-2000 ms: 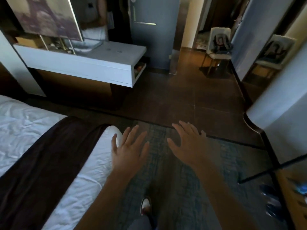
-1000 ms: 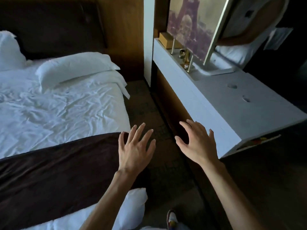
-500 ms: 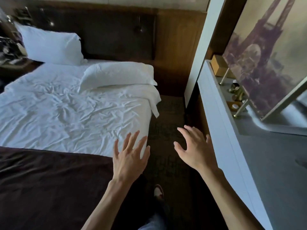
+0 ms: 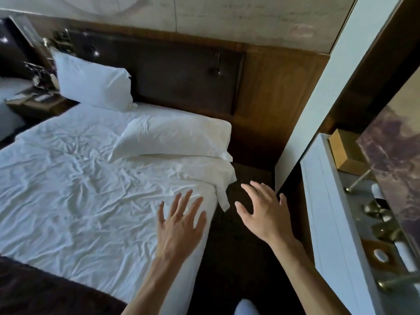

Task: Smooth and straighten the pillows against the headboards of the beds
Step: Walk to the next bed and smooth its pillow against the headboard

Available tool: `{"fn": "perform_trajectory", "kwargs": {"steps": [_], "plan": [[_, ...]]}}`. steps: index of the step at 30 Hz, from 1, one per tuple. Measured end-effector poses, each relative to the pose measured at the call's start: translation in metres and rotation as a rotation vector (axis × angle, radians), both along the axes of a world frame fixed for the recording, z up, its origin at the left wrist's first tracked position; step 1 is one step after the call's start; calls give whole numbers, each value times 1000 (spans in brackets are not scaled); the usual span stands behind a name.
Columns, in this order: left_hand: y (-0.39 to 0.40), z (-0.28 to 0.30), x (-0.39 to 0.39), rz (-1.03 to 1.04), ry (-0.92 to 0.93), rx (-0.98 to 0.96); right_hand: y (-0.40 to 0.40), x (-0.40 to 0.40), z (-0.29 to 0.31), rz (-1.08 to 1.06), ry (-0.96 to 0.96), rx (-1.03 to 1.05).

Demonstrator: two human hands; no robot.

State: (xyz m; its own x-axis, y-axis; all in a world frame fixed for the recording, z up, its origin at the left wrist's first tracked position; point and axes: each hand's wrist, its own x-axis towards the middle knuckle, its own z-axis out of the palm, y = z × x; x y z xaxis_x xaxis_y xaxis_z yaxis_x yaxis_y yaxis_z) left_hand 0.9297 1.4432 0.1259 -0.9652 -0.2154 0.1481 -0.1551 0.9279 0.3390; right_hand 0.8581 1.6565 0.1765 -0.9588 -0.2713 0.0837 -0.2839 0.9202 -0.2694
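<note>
A white pillow point(image 4: 175, 138) lies flat on the right side of the bed point(image 4: 75, 196), a little away from the dark headboard point(image 4: 177, 73). A second white pillow point(image 4: 93, 84) stands upright against the headboard at the left. My left hand point(image 4: 179, 226) hovers open over the bed's right edge, fingers spread. My right hand point(image 4: 263, 212) is open above the dark floor strip beside the bed. Both hands are short of the flat pillow and hold nothing.
A white shelf unit point(image 4: 336, 223) with brass stands and a leaning picture point(image 4: 395, 164) runs along the right, leaving a narrow aisle point(image 4: 241, 258). A dark runner point(image 4: 34, 289) covers the bed's foot. A cluttered nightstand point(image 4: 36, 98) sits at the far left.
The view has swung from the room's floor to the bed and moved closer to the headboard. Both open hands have advanced along the bed's right side toward the flat pillow.
</note>
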Motion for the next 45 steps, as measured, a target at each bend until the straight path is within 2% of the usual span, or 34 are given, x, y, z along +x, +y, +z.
{"fn": "perform_trajectory", "kwargs": {"steps": [10,17,24,28,34,41,45], "plan": [[-35,-20,-228,162,27,-10,-50,-256,-22,141,-20,4],[-67,-8,-390,299,-22,20,-86,-448,-18,247,-67,35],[-136,-1,-515,380,-55,-2,-149,-593,-26,300,-112,37],[-198,-19,-593,383,-77,-35,-202,-672,-45,327,-136,73],[-304,-92,-713,319,-229,-30,-302,-780,-116,321,-204,97],[-418,-242,-840,214,-451,-11,-436,-885,-280,370,-387,157],[-470,-309,-890,104,-483,-114,-485,-915,-355,351,-453,146]]}}
